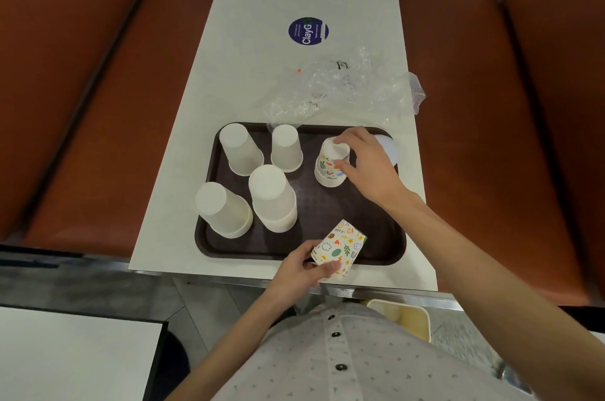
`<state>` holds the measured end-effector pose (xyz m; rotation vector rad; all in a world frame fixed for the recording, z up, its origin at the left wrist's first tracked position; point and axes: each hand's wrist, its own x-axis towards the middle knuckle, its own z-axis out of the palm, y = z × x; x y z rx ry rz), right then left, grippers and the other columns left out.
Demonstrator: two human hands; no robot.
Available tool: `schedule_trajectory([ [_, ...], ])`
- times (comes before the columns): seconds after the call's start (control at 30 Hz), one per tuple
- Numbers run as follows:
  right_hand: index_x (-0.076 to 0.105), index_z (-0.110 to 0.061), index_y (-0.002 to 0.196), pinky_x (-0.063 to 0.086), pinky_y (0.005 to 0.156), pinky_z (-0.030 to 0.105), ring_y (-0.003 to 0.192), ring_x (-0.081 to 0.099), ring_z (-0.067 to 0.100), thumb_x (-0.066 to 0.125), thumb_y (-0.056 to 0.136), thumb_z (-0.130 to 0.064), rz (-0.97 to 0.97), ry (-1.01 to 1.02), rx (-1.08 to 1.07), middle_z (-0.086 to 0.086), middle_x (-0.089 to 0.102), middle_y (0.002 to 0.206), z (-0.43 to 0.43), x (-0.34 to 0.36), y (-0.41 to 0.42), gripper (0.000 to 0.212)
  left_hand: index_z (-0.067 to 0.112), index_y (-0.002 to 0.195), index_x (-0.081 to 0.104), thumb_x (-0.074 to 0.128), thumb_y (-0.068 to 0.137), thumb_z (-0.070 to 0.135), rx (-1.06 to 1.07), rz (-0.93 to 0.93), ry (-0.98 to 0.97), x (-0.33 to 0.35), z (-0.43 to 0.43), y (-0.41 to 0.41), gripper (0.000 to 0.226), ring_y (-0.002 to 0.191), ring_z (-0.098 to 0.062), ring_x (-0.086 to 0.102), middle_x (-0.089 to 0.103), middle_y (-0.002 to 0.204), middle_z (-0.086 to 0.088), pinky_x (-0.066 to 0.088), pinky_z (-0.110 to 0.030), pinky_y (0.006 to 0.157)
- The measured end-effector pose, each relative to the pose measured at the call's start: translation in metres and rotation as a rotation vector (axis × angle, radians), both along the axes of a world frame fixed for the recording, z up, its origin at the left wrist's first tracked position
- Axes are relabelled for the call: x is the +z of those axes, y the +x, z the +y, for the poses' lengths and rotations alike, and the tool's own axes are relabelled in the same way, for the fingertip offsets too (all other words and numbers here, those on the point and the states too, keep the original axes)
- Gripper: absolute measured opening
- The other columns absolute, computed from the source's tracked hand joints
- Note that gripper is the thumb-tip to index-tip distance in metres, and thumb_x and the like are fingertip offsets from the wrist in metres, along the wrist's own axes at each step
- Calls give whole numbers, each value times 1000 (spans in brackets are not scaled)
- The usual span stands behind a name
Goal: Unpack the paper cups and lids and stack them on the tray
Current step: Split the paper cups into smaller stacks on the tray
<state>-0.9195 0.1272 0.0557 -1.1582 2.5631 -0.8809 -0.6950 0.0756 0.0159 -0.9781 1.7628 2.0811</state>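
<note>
Your right hand (363, 165) grips the patterned stack (330, 168) on the tray (376, 237) — steady it; your left hand (304, 269) holds more cups (340, 245) — lower them squarely.

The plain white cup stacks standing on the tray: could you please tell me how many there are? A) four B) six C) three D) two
A: four plain white stacks stand upside down on the tray: the far-left stack, far-middle stack, near-left stack and near-middle stack. The right hand grips a patterned stack, and the left hand holds a patterned cup.
</note>
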Motion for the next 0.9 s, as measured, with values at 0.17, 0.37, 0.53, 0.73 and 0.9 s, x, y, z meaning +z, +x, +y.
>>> schedule_trajectory([
  [0.17,59,-16,126,48,96,32,118,50,22,72,86,-16,-14,-8,0,5,53,128,0,5,1,43,31,116,54,75,85,27,-4,9,-7,-2,0,-1,38,95,-13,70,68,115,8,56,-32,74],
  [0.37,61,-20,123,39,75,0,95,54,5,69,90,-22,-162,-137,-119,-10,53,117,32,18,22,34,28,119,54,72,86,30,26,20,19,-1,1,-6,38,95,-21,71,69,116,2,55,-32,73],
  [0.53,64,-22,113,45,72,9,89,61,2,68,91,-25,-422,-137,-220,-8,66,103,76,-2,48,22,29,119,54,68,90,31,15,55,26,1,2,-12,31,94,-21,72,71,113,1,55,-34,79],
  [0.73,58,-23,125,48,62,19,91,66,12,65,92,-35,-864,-103,-285,-1,69,108,105,-23,71,36,30,118,54,67,90,29,-29,86,25,5,3,-18,31,93,-22,72,70,112,1,55,-33,77],
  [0.9,62,-20,120,50,59,20,88,67,11,69,90,-27,-910,-148,-294,1,73,102,103,-22,71,31,33,117,53,68,90,30,-62,80,25,5,5,-21,32,95,-21,71,70,112,3,56,-33,79],
])
